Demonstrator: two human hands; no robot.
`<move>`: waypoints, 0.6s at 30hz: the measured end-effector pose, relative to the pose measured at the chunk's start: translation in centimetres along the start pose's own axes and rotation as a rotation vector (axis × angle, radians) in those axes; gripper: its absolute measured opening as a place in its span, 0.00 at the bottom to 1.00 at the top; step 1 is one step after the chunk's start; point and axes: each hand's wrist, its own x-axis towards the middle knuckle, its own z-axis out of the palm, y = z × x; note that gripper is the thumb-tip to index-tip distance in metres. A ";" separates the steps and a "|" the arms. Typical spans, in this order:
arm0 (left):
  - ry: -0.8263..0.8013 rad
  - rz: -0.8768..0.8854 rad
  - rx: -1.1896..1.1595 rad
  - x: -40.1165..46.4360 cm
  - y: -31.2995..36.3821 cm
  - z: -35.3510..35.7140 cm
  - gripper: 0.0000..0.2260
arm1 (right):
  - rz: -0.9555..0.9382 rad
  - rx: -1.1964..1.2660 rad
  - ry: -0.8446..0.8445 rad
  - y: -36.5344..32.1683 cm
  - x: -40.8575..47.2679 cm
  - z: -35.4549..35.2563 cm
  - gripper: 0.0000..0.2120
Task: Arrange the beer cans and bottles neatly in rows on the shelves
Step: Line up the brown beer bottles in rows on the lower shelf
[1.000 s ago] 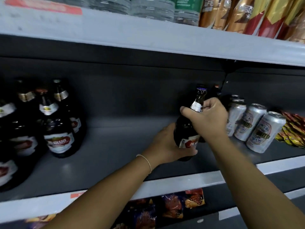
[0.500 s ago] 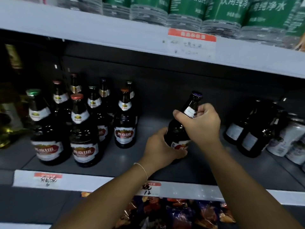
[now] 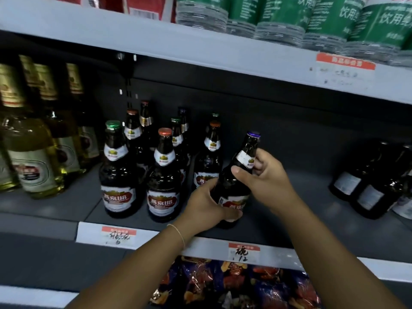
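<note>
Shelf (image 3: 55, 208) bearing upright beer bottles (image 3: 163, 175), both hands gripping one bottle (image 3: 234, 175)

Brown beer bottles (image 3: 120, 175) read "燕京U8"; a shelf price tag (image 3: 243, 253) reads "12"

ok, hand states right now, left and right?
Left hand: holding the brown beer bottle around its lower body.
Right hand: holding the same bottle at the neck.
</note>
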 end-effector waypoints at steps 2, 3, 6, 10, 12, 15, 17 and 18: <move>-0.008 -0.010 0.005 -0.5 -0.4 -0.7 0.28 | 0.003 0.036 0.025 0.2 0.0 1.2 0.15; -0.003 -0.010 0.013 -0.8 -0.5 -1.0 0.29 | 0.007 0.041 0.033 0.3 0.0 1.8 0.16; 0.023 0.009 0.057 -1.8 -0.7 -2.0 0.28 | 0.015 0.068 0.052 0.4 -0.1 3.3 0.17; 0.062 0.061 0.135 -2.6 -1.0 -3.0 0.24 | 0.009 0.071 0.066 0.5 0.2 4.8 0.17; 0.087 0.087 0.176 -3.0 -1.1 -3.2 0.23 | -0.012 0.058 0.072 0.4 0.4 5.2 0.16; 0.130 0.108 0.240 -3.3 -1.5 -3.2 0.23 | -0.037 0.025 0.071 0.3 0.4 5.8 0.16; 0.151 0.113 0.296 -3.6 -1.9 -3.0 0.23 | -0.047 -0.001 0.070 0.3 0.4 6.1 0.15; 0.152 0.113 0.318 -3.8 -2.3 -2.8 0.25 | -0.051 -0.008 0.070 0.2 0.3 6.2 0.15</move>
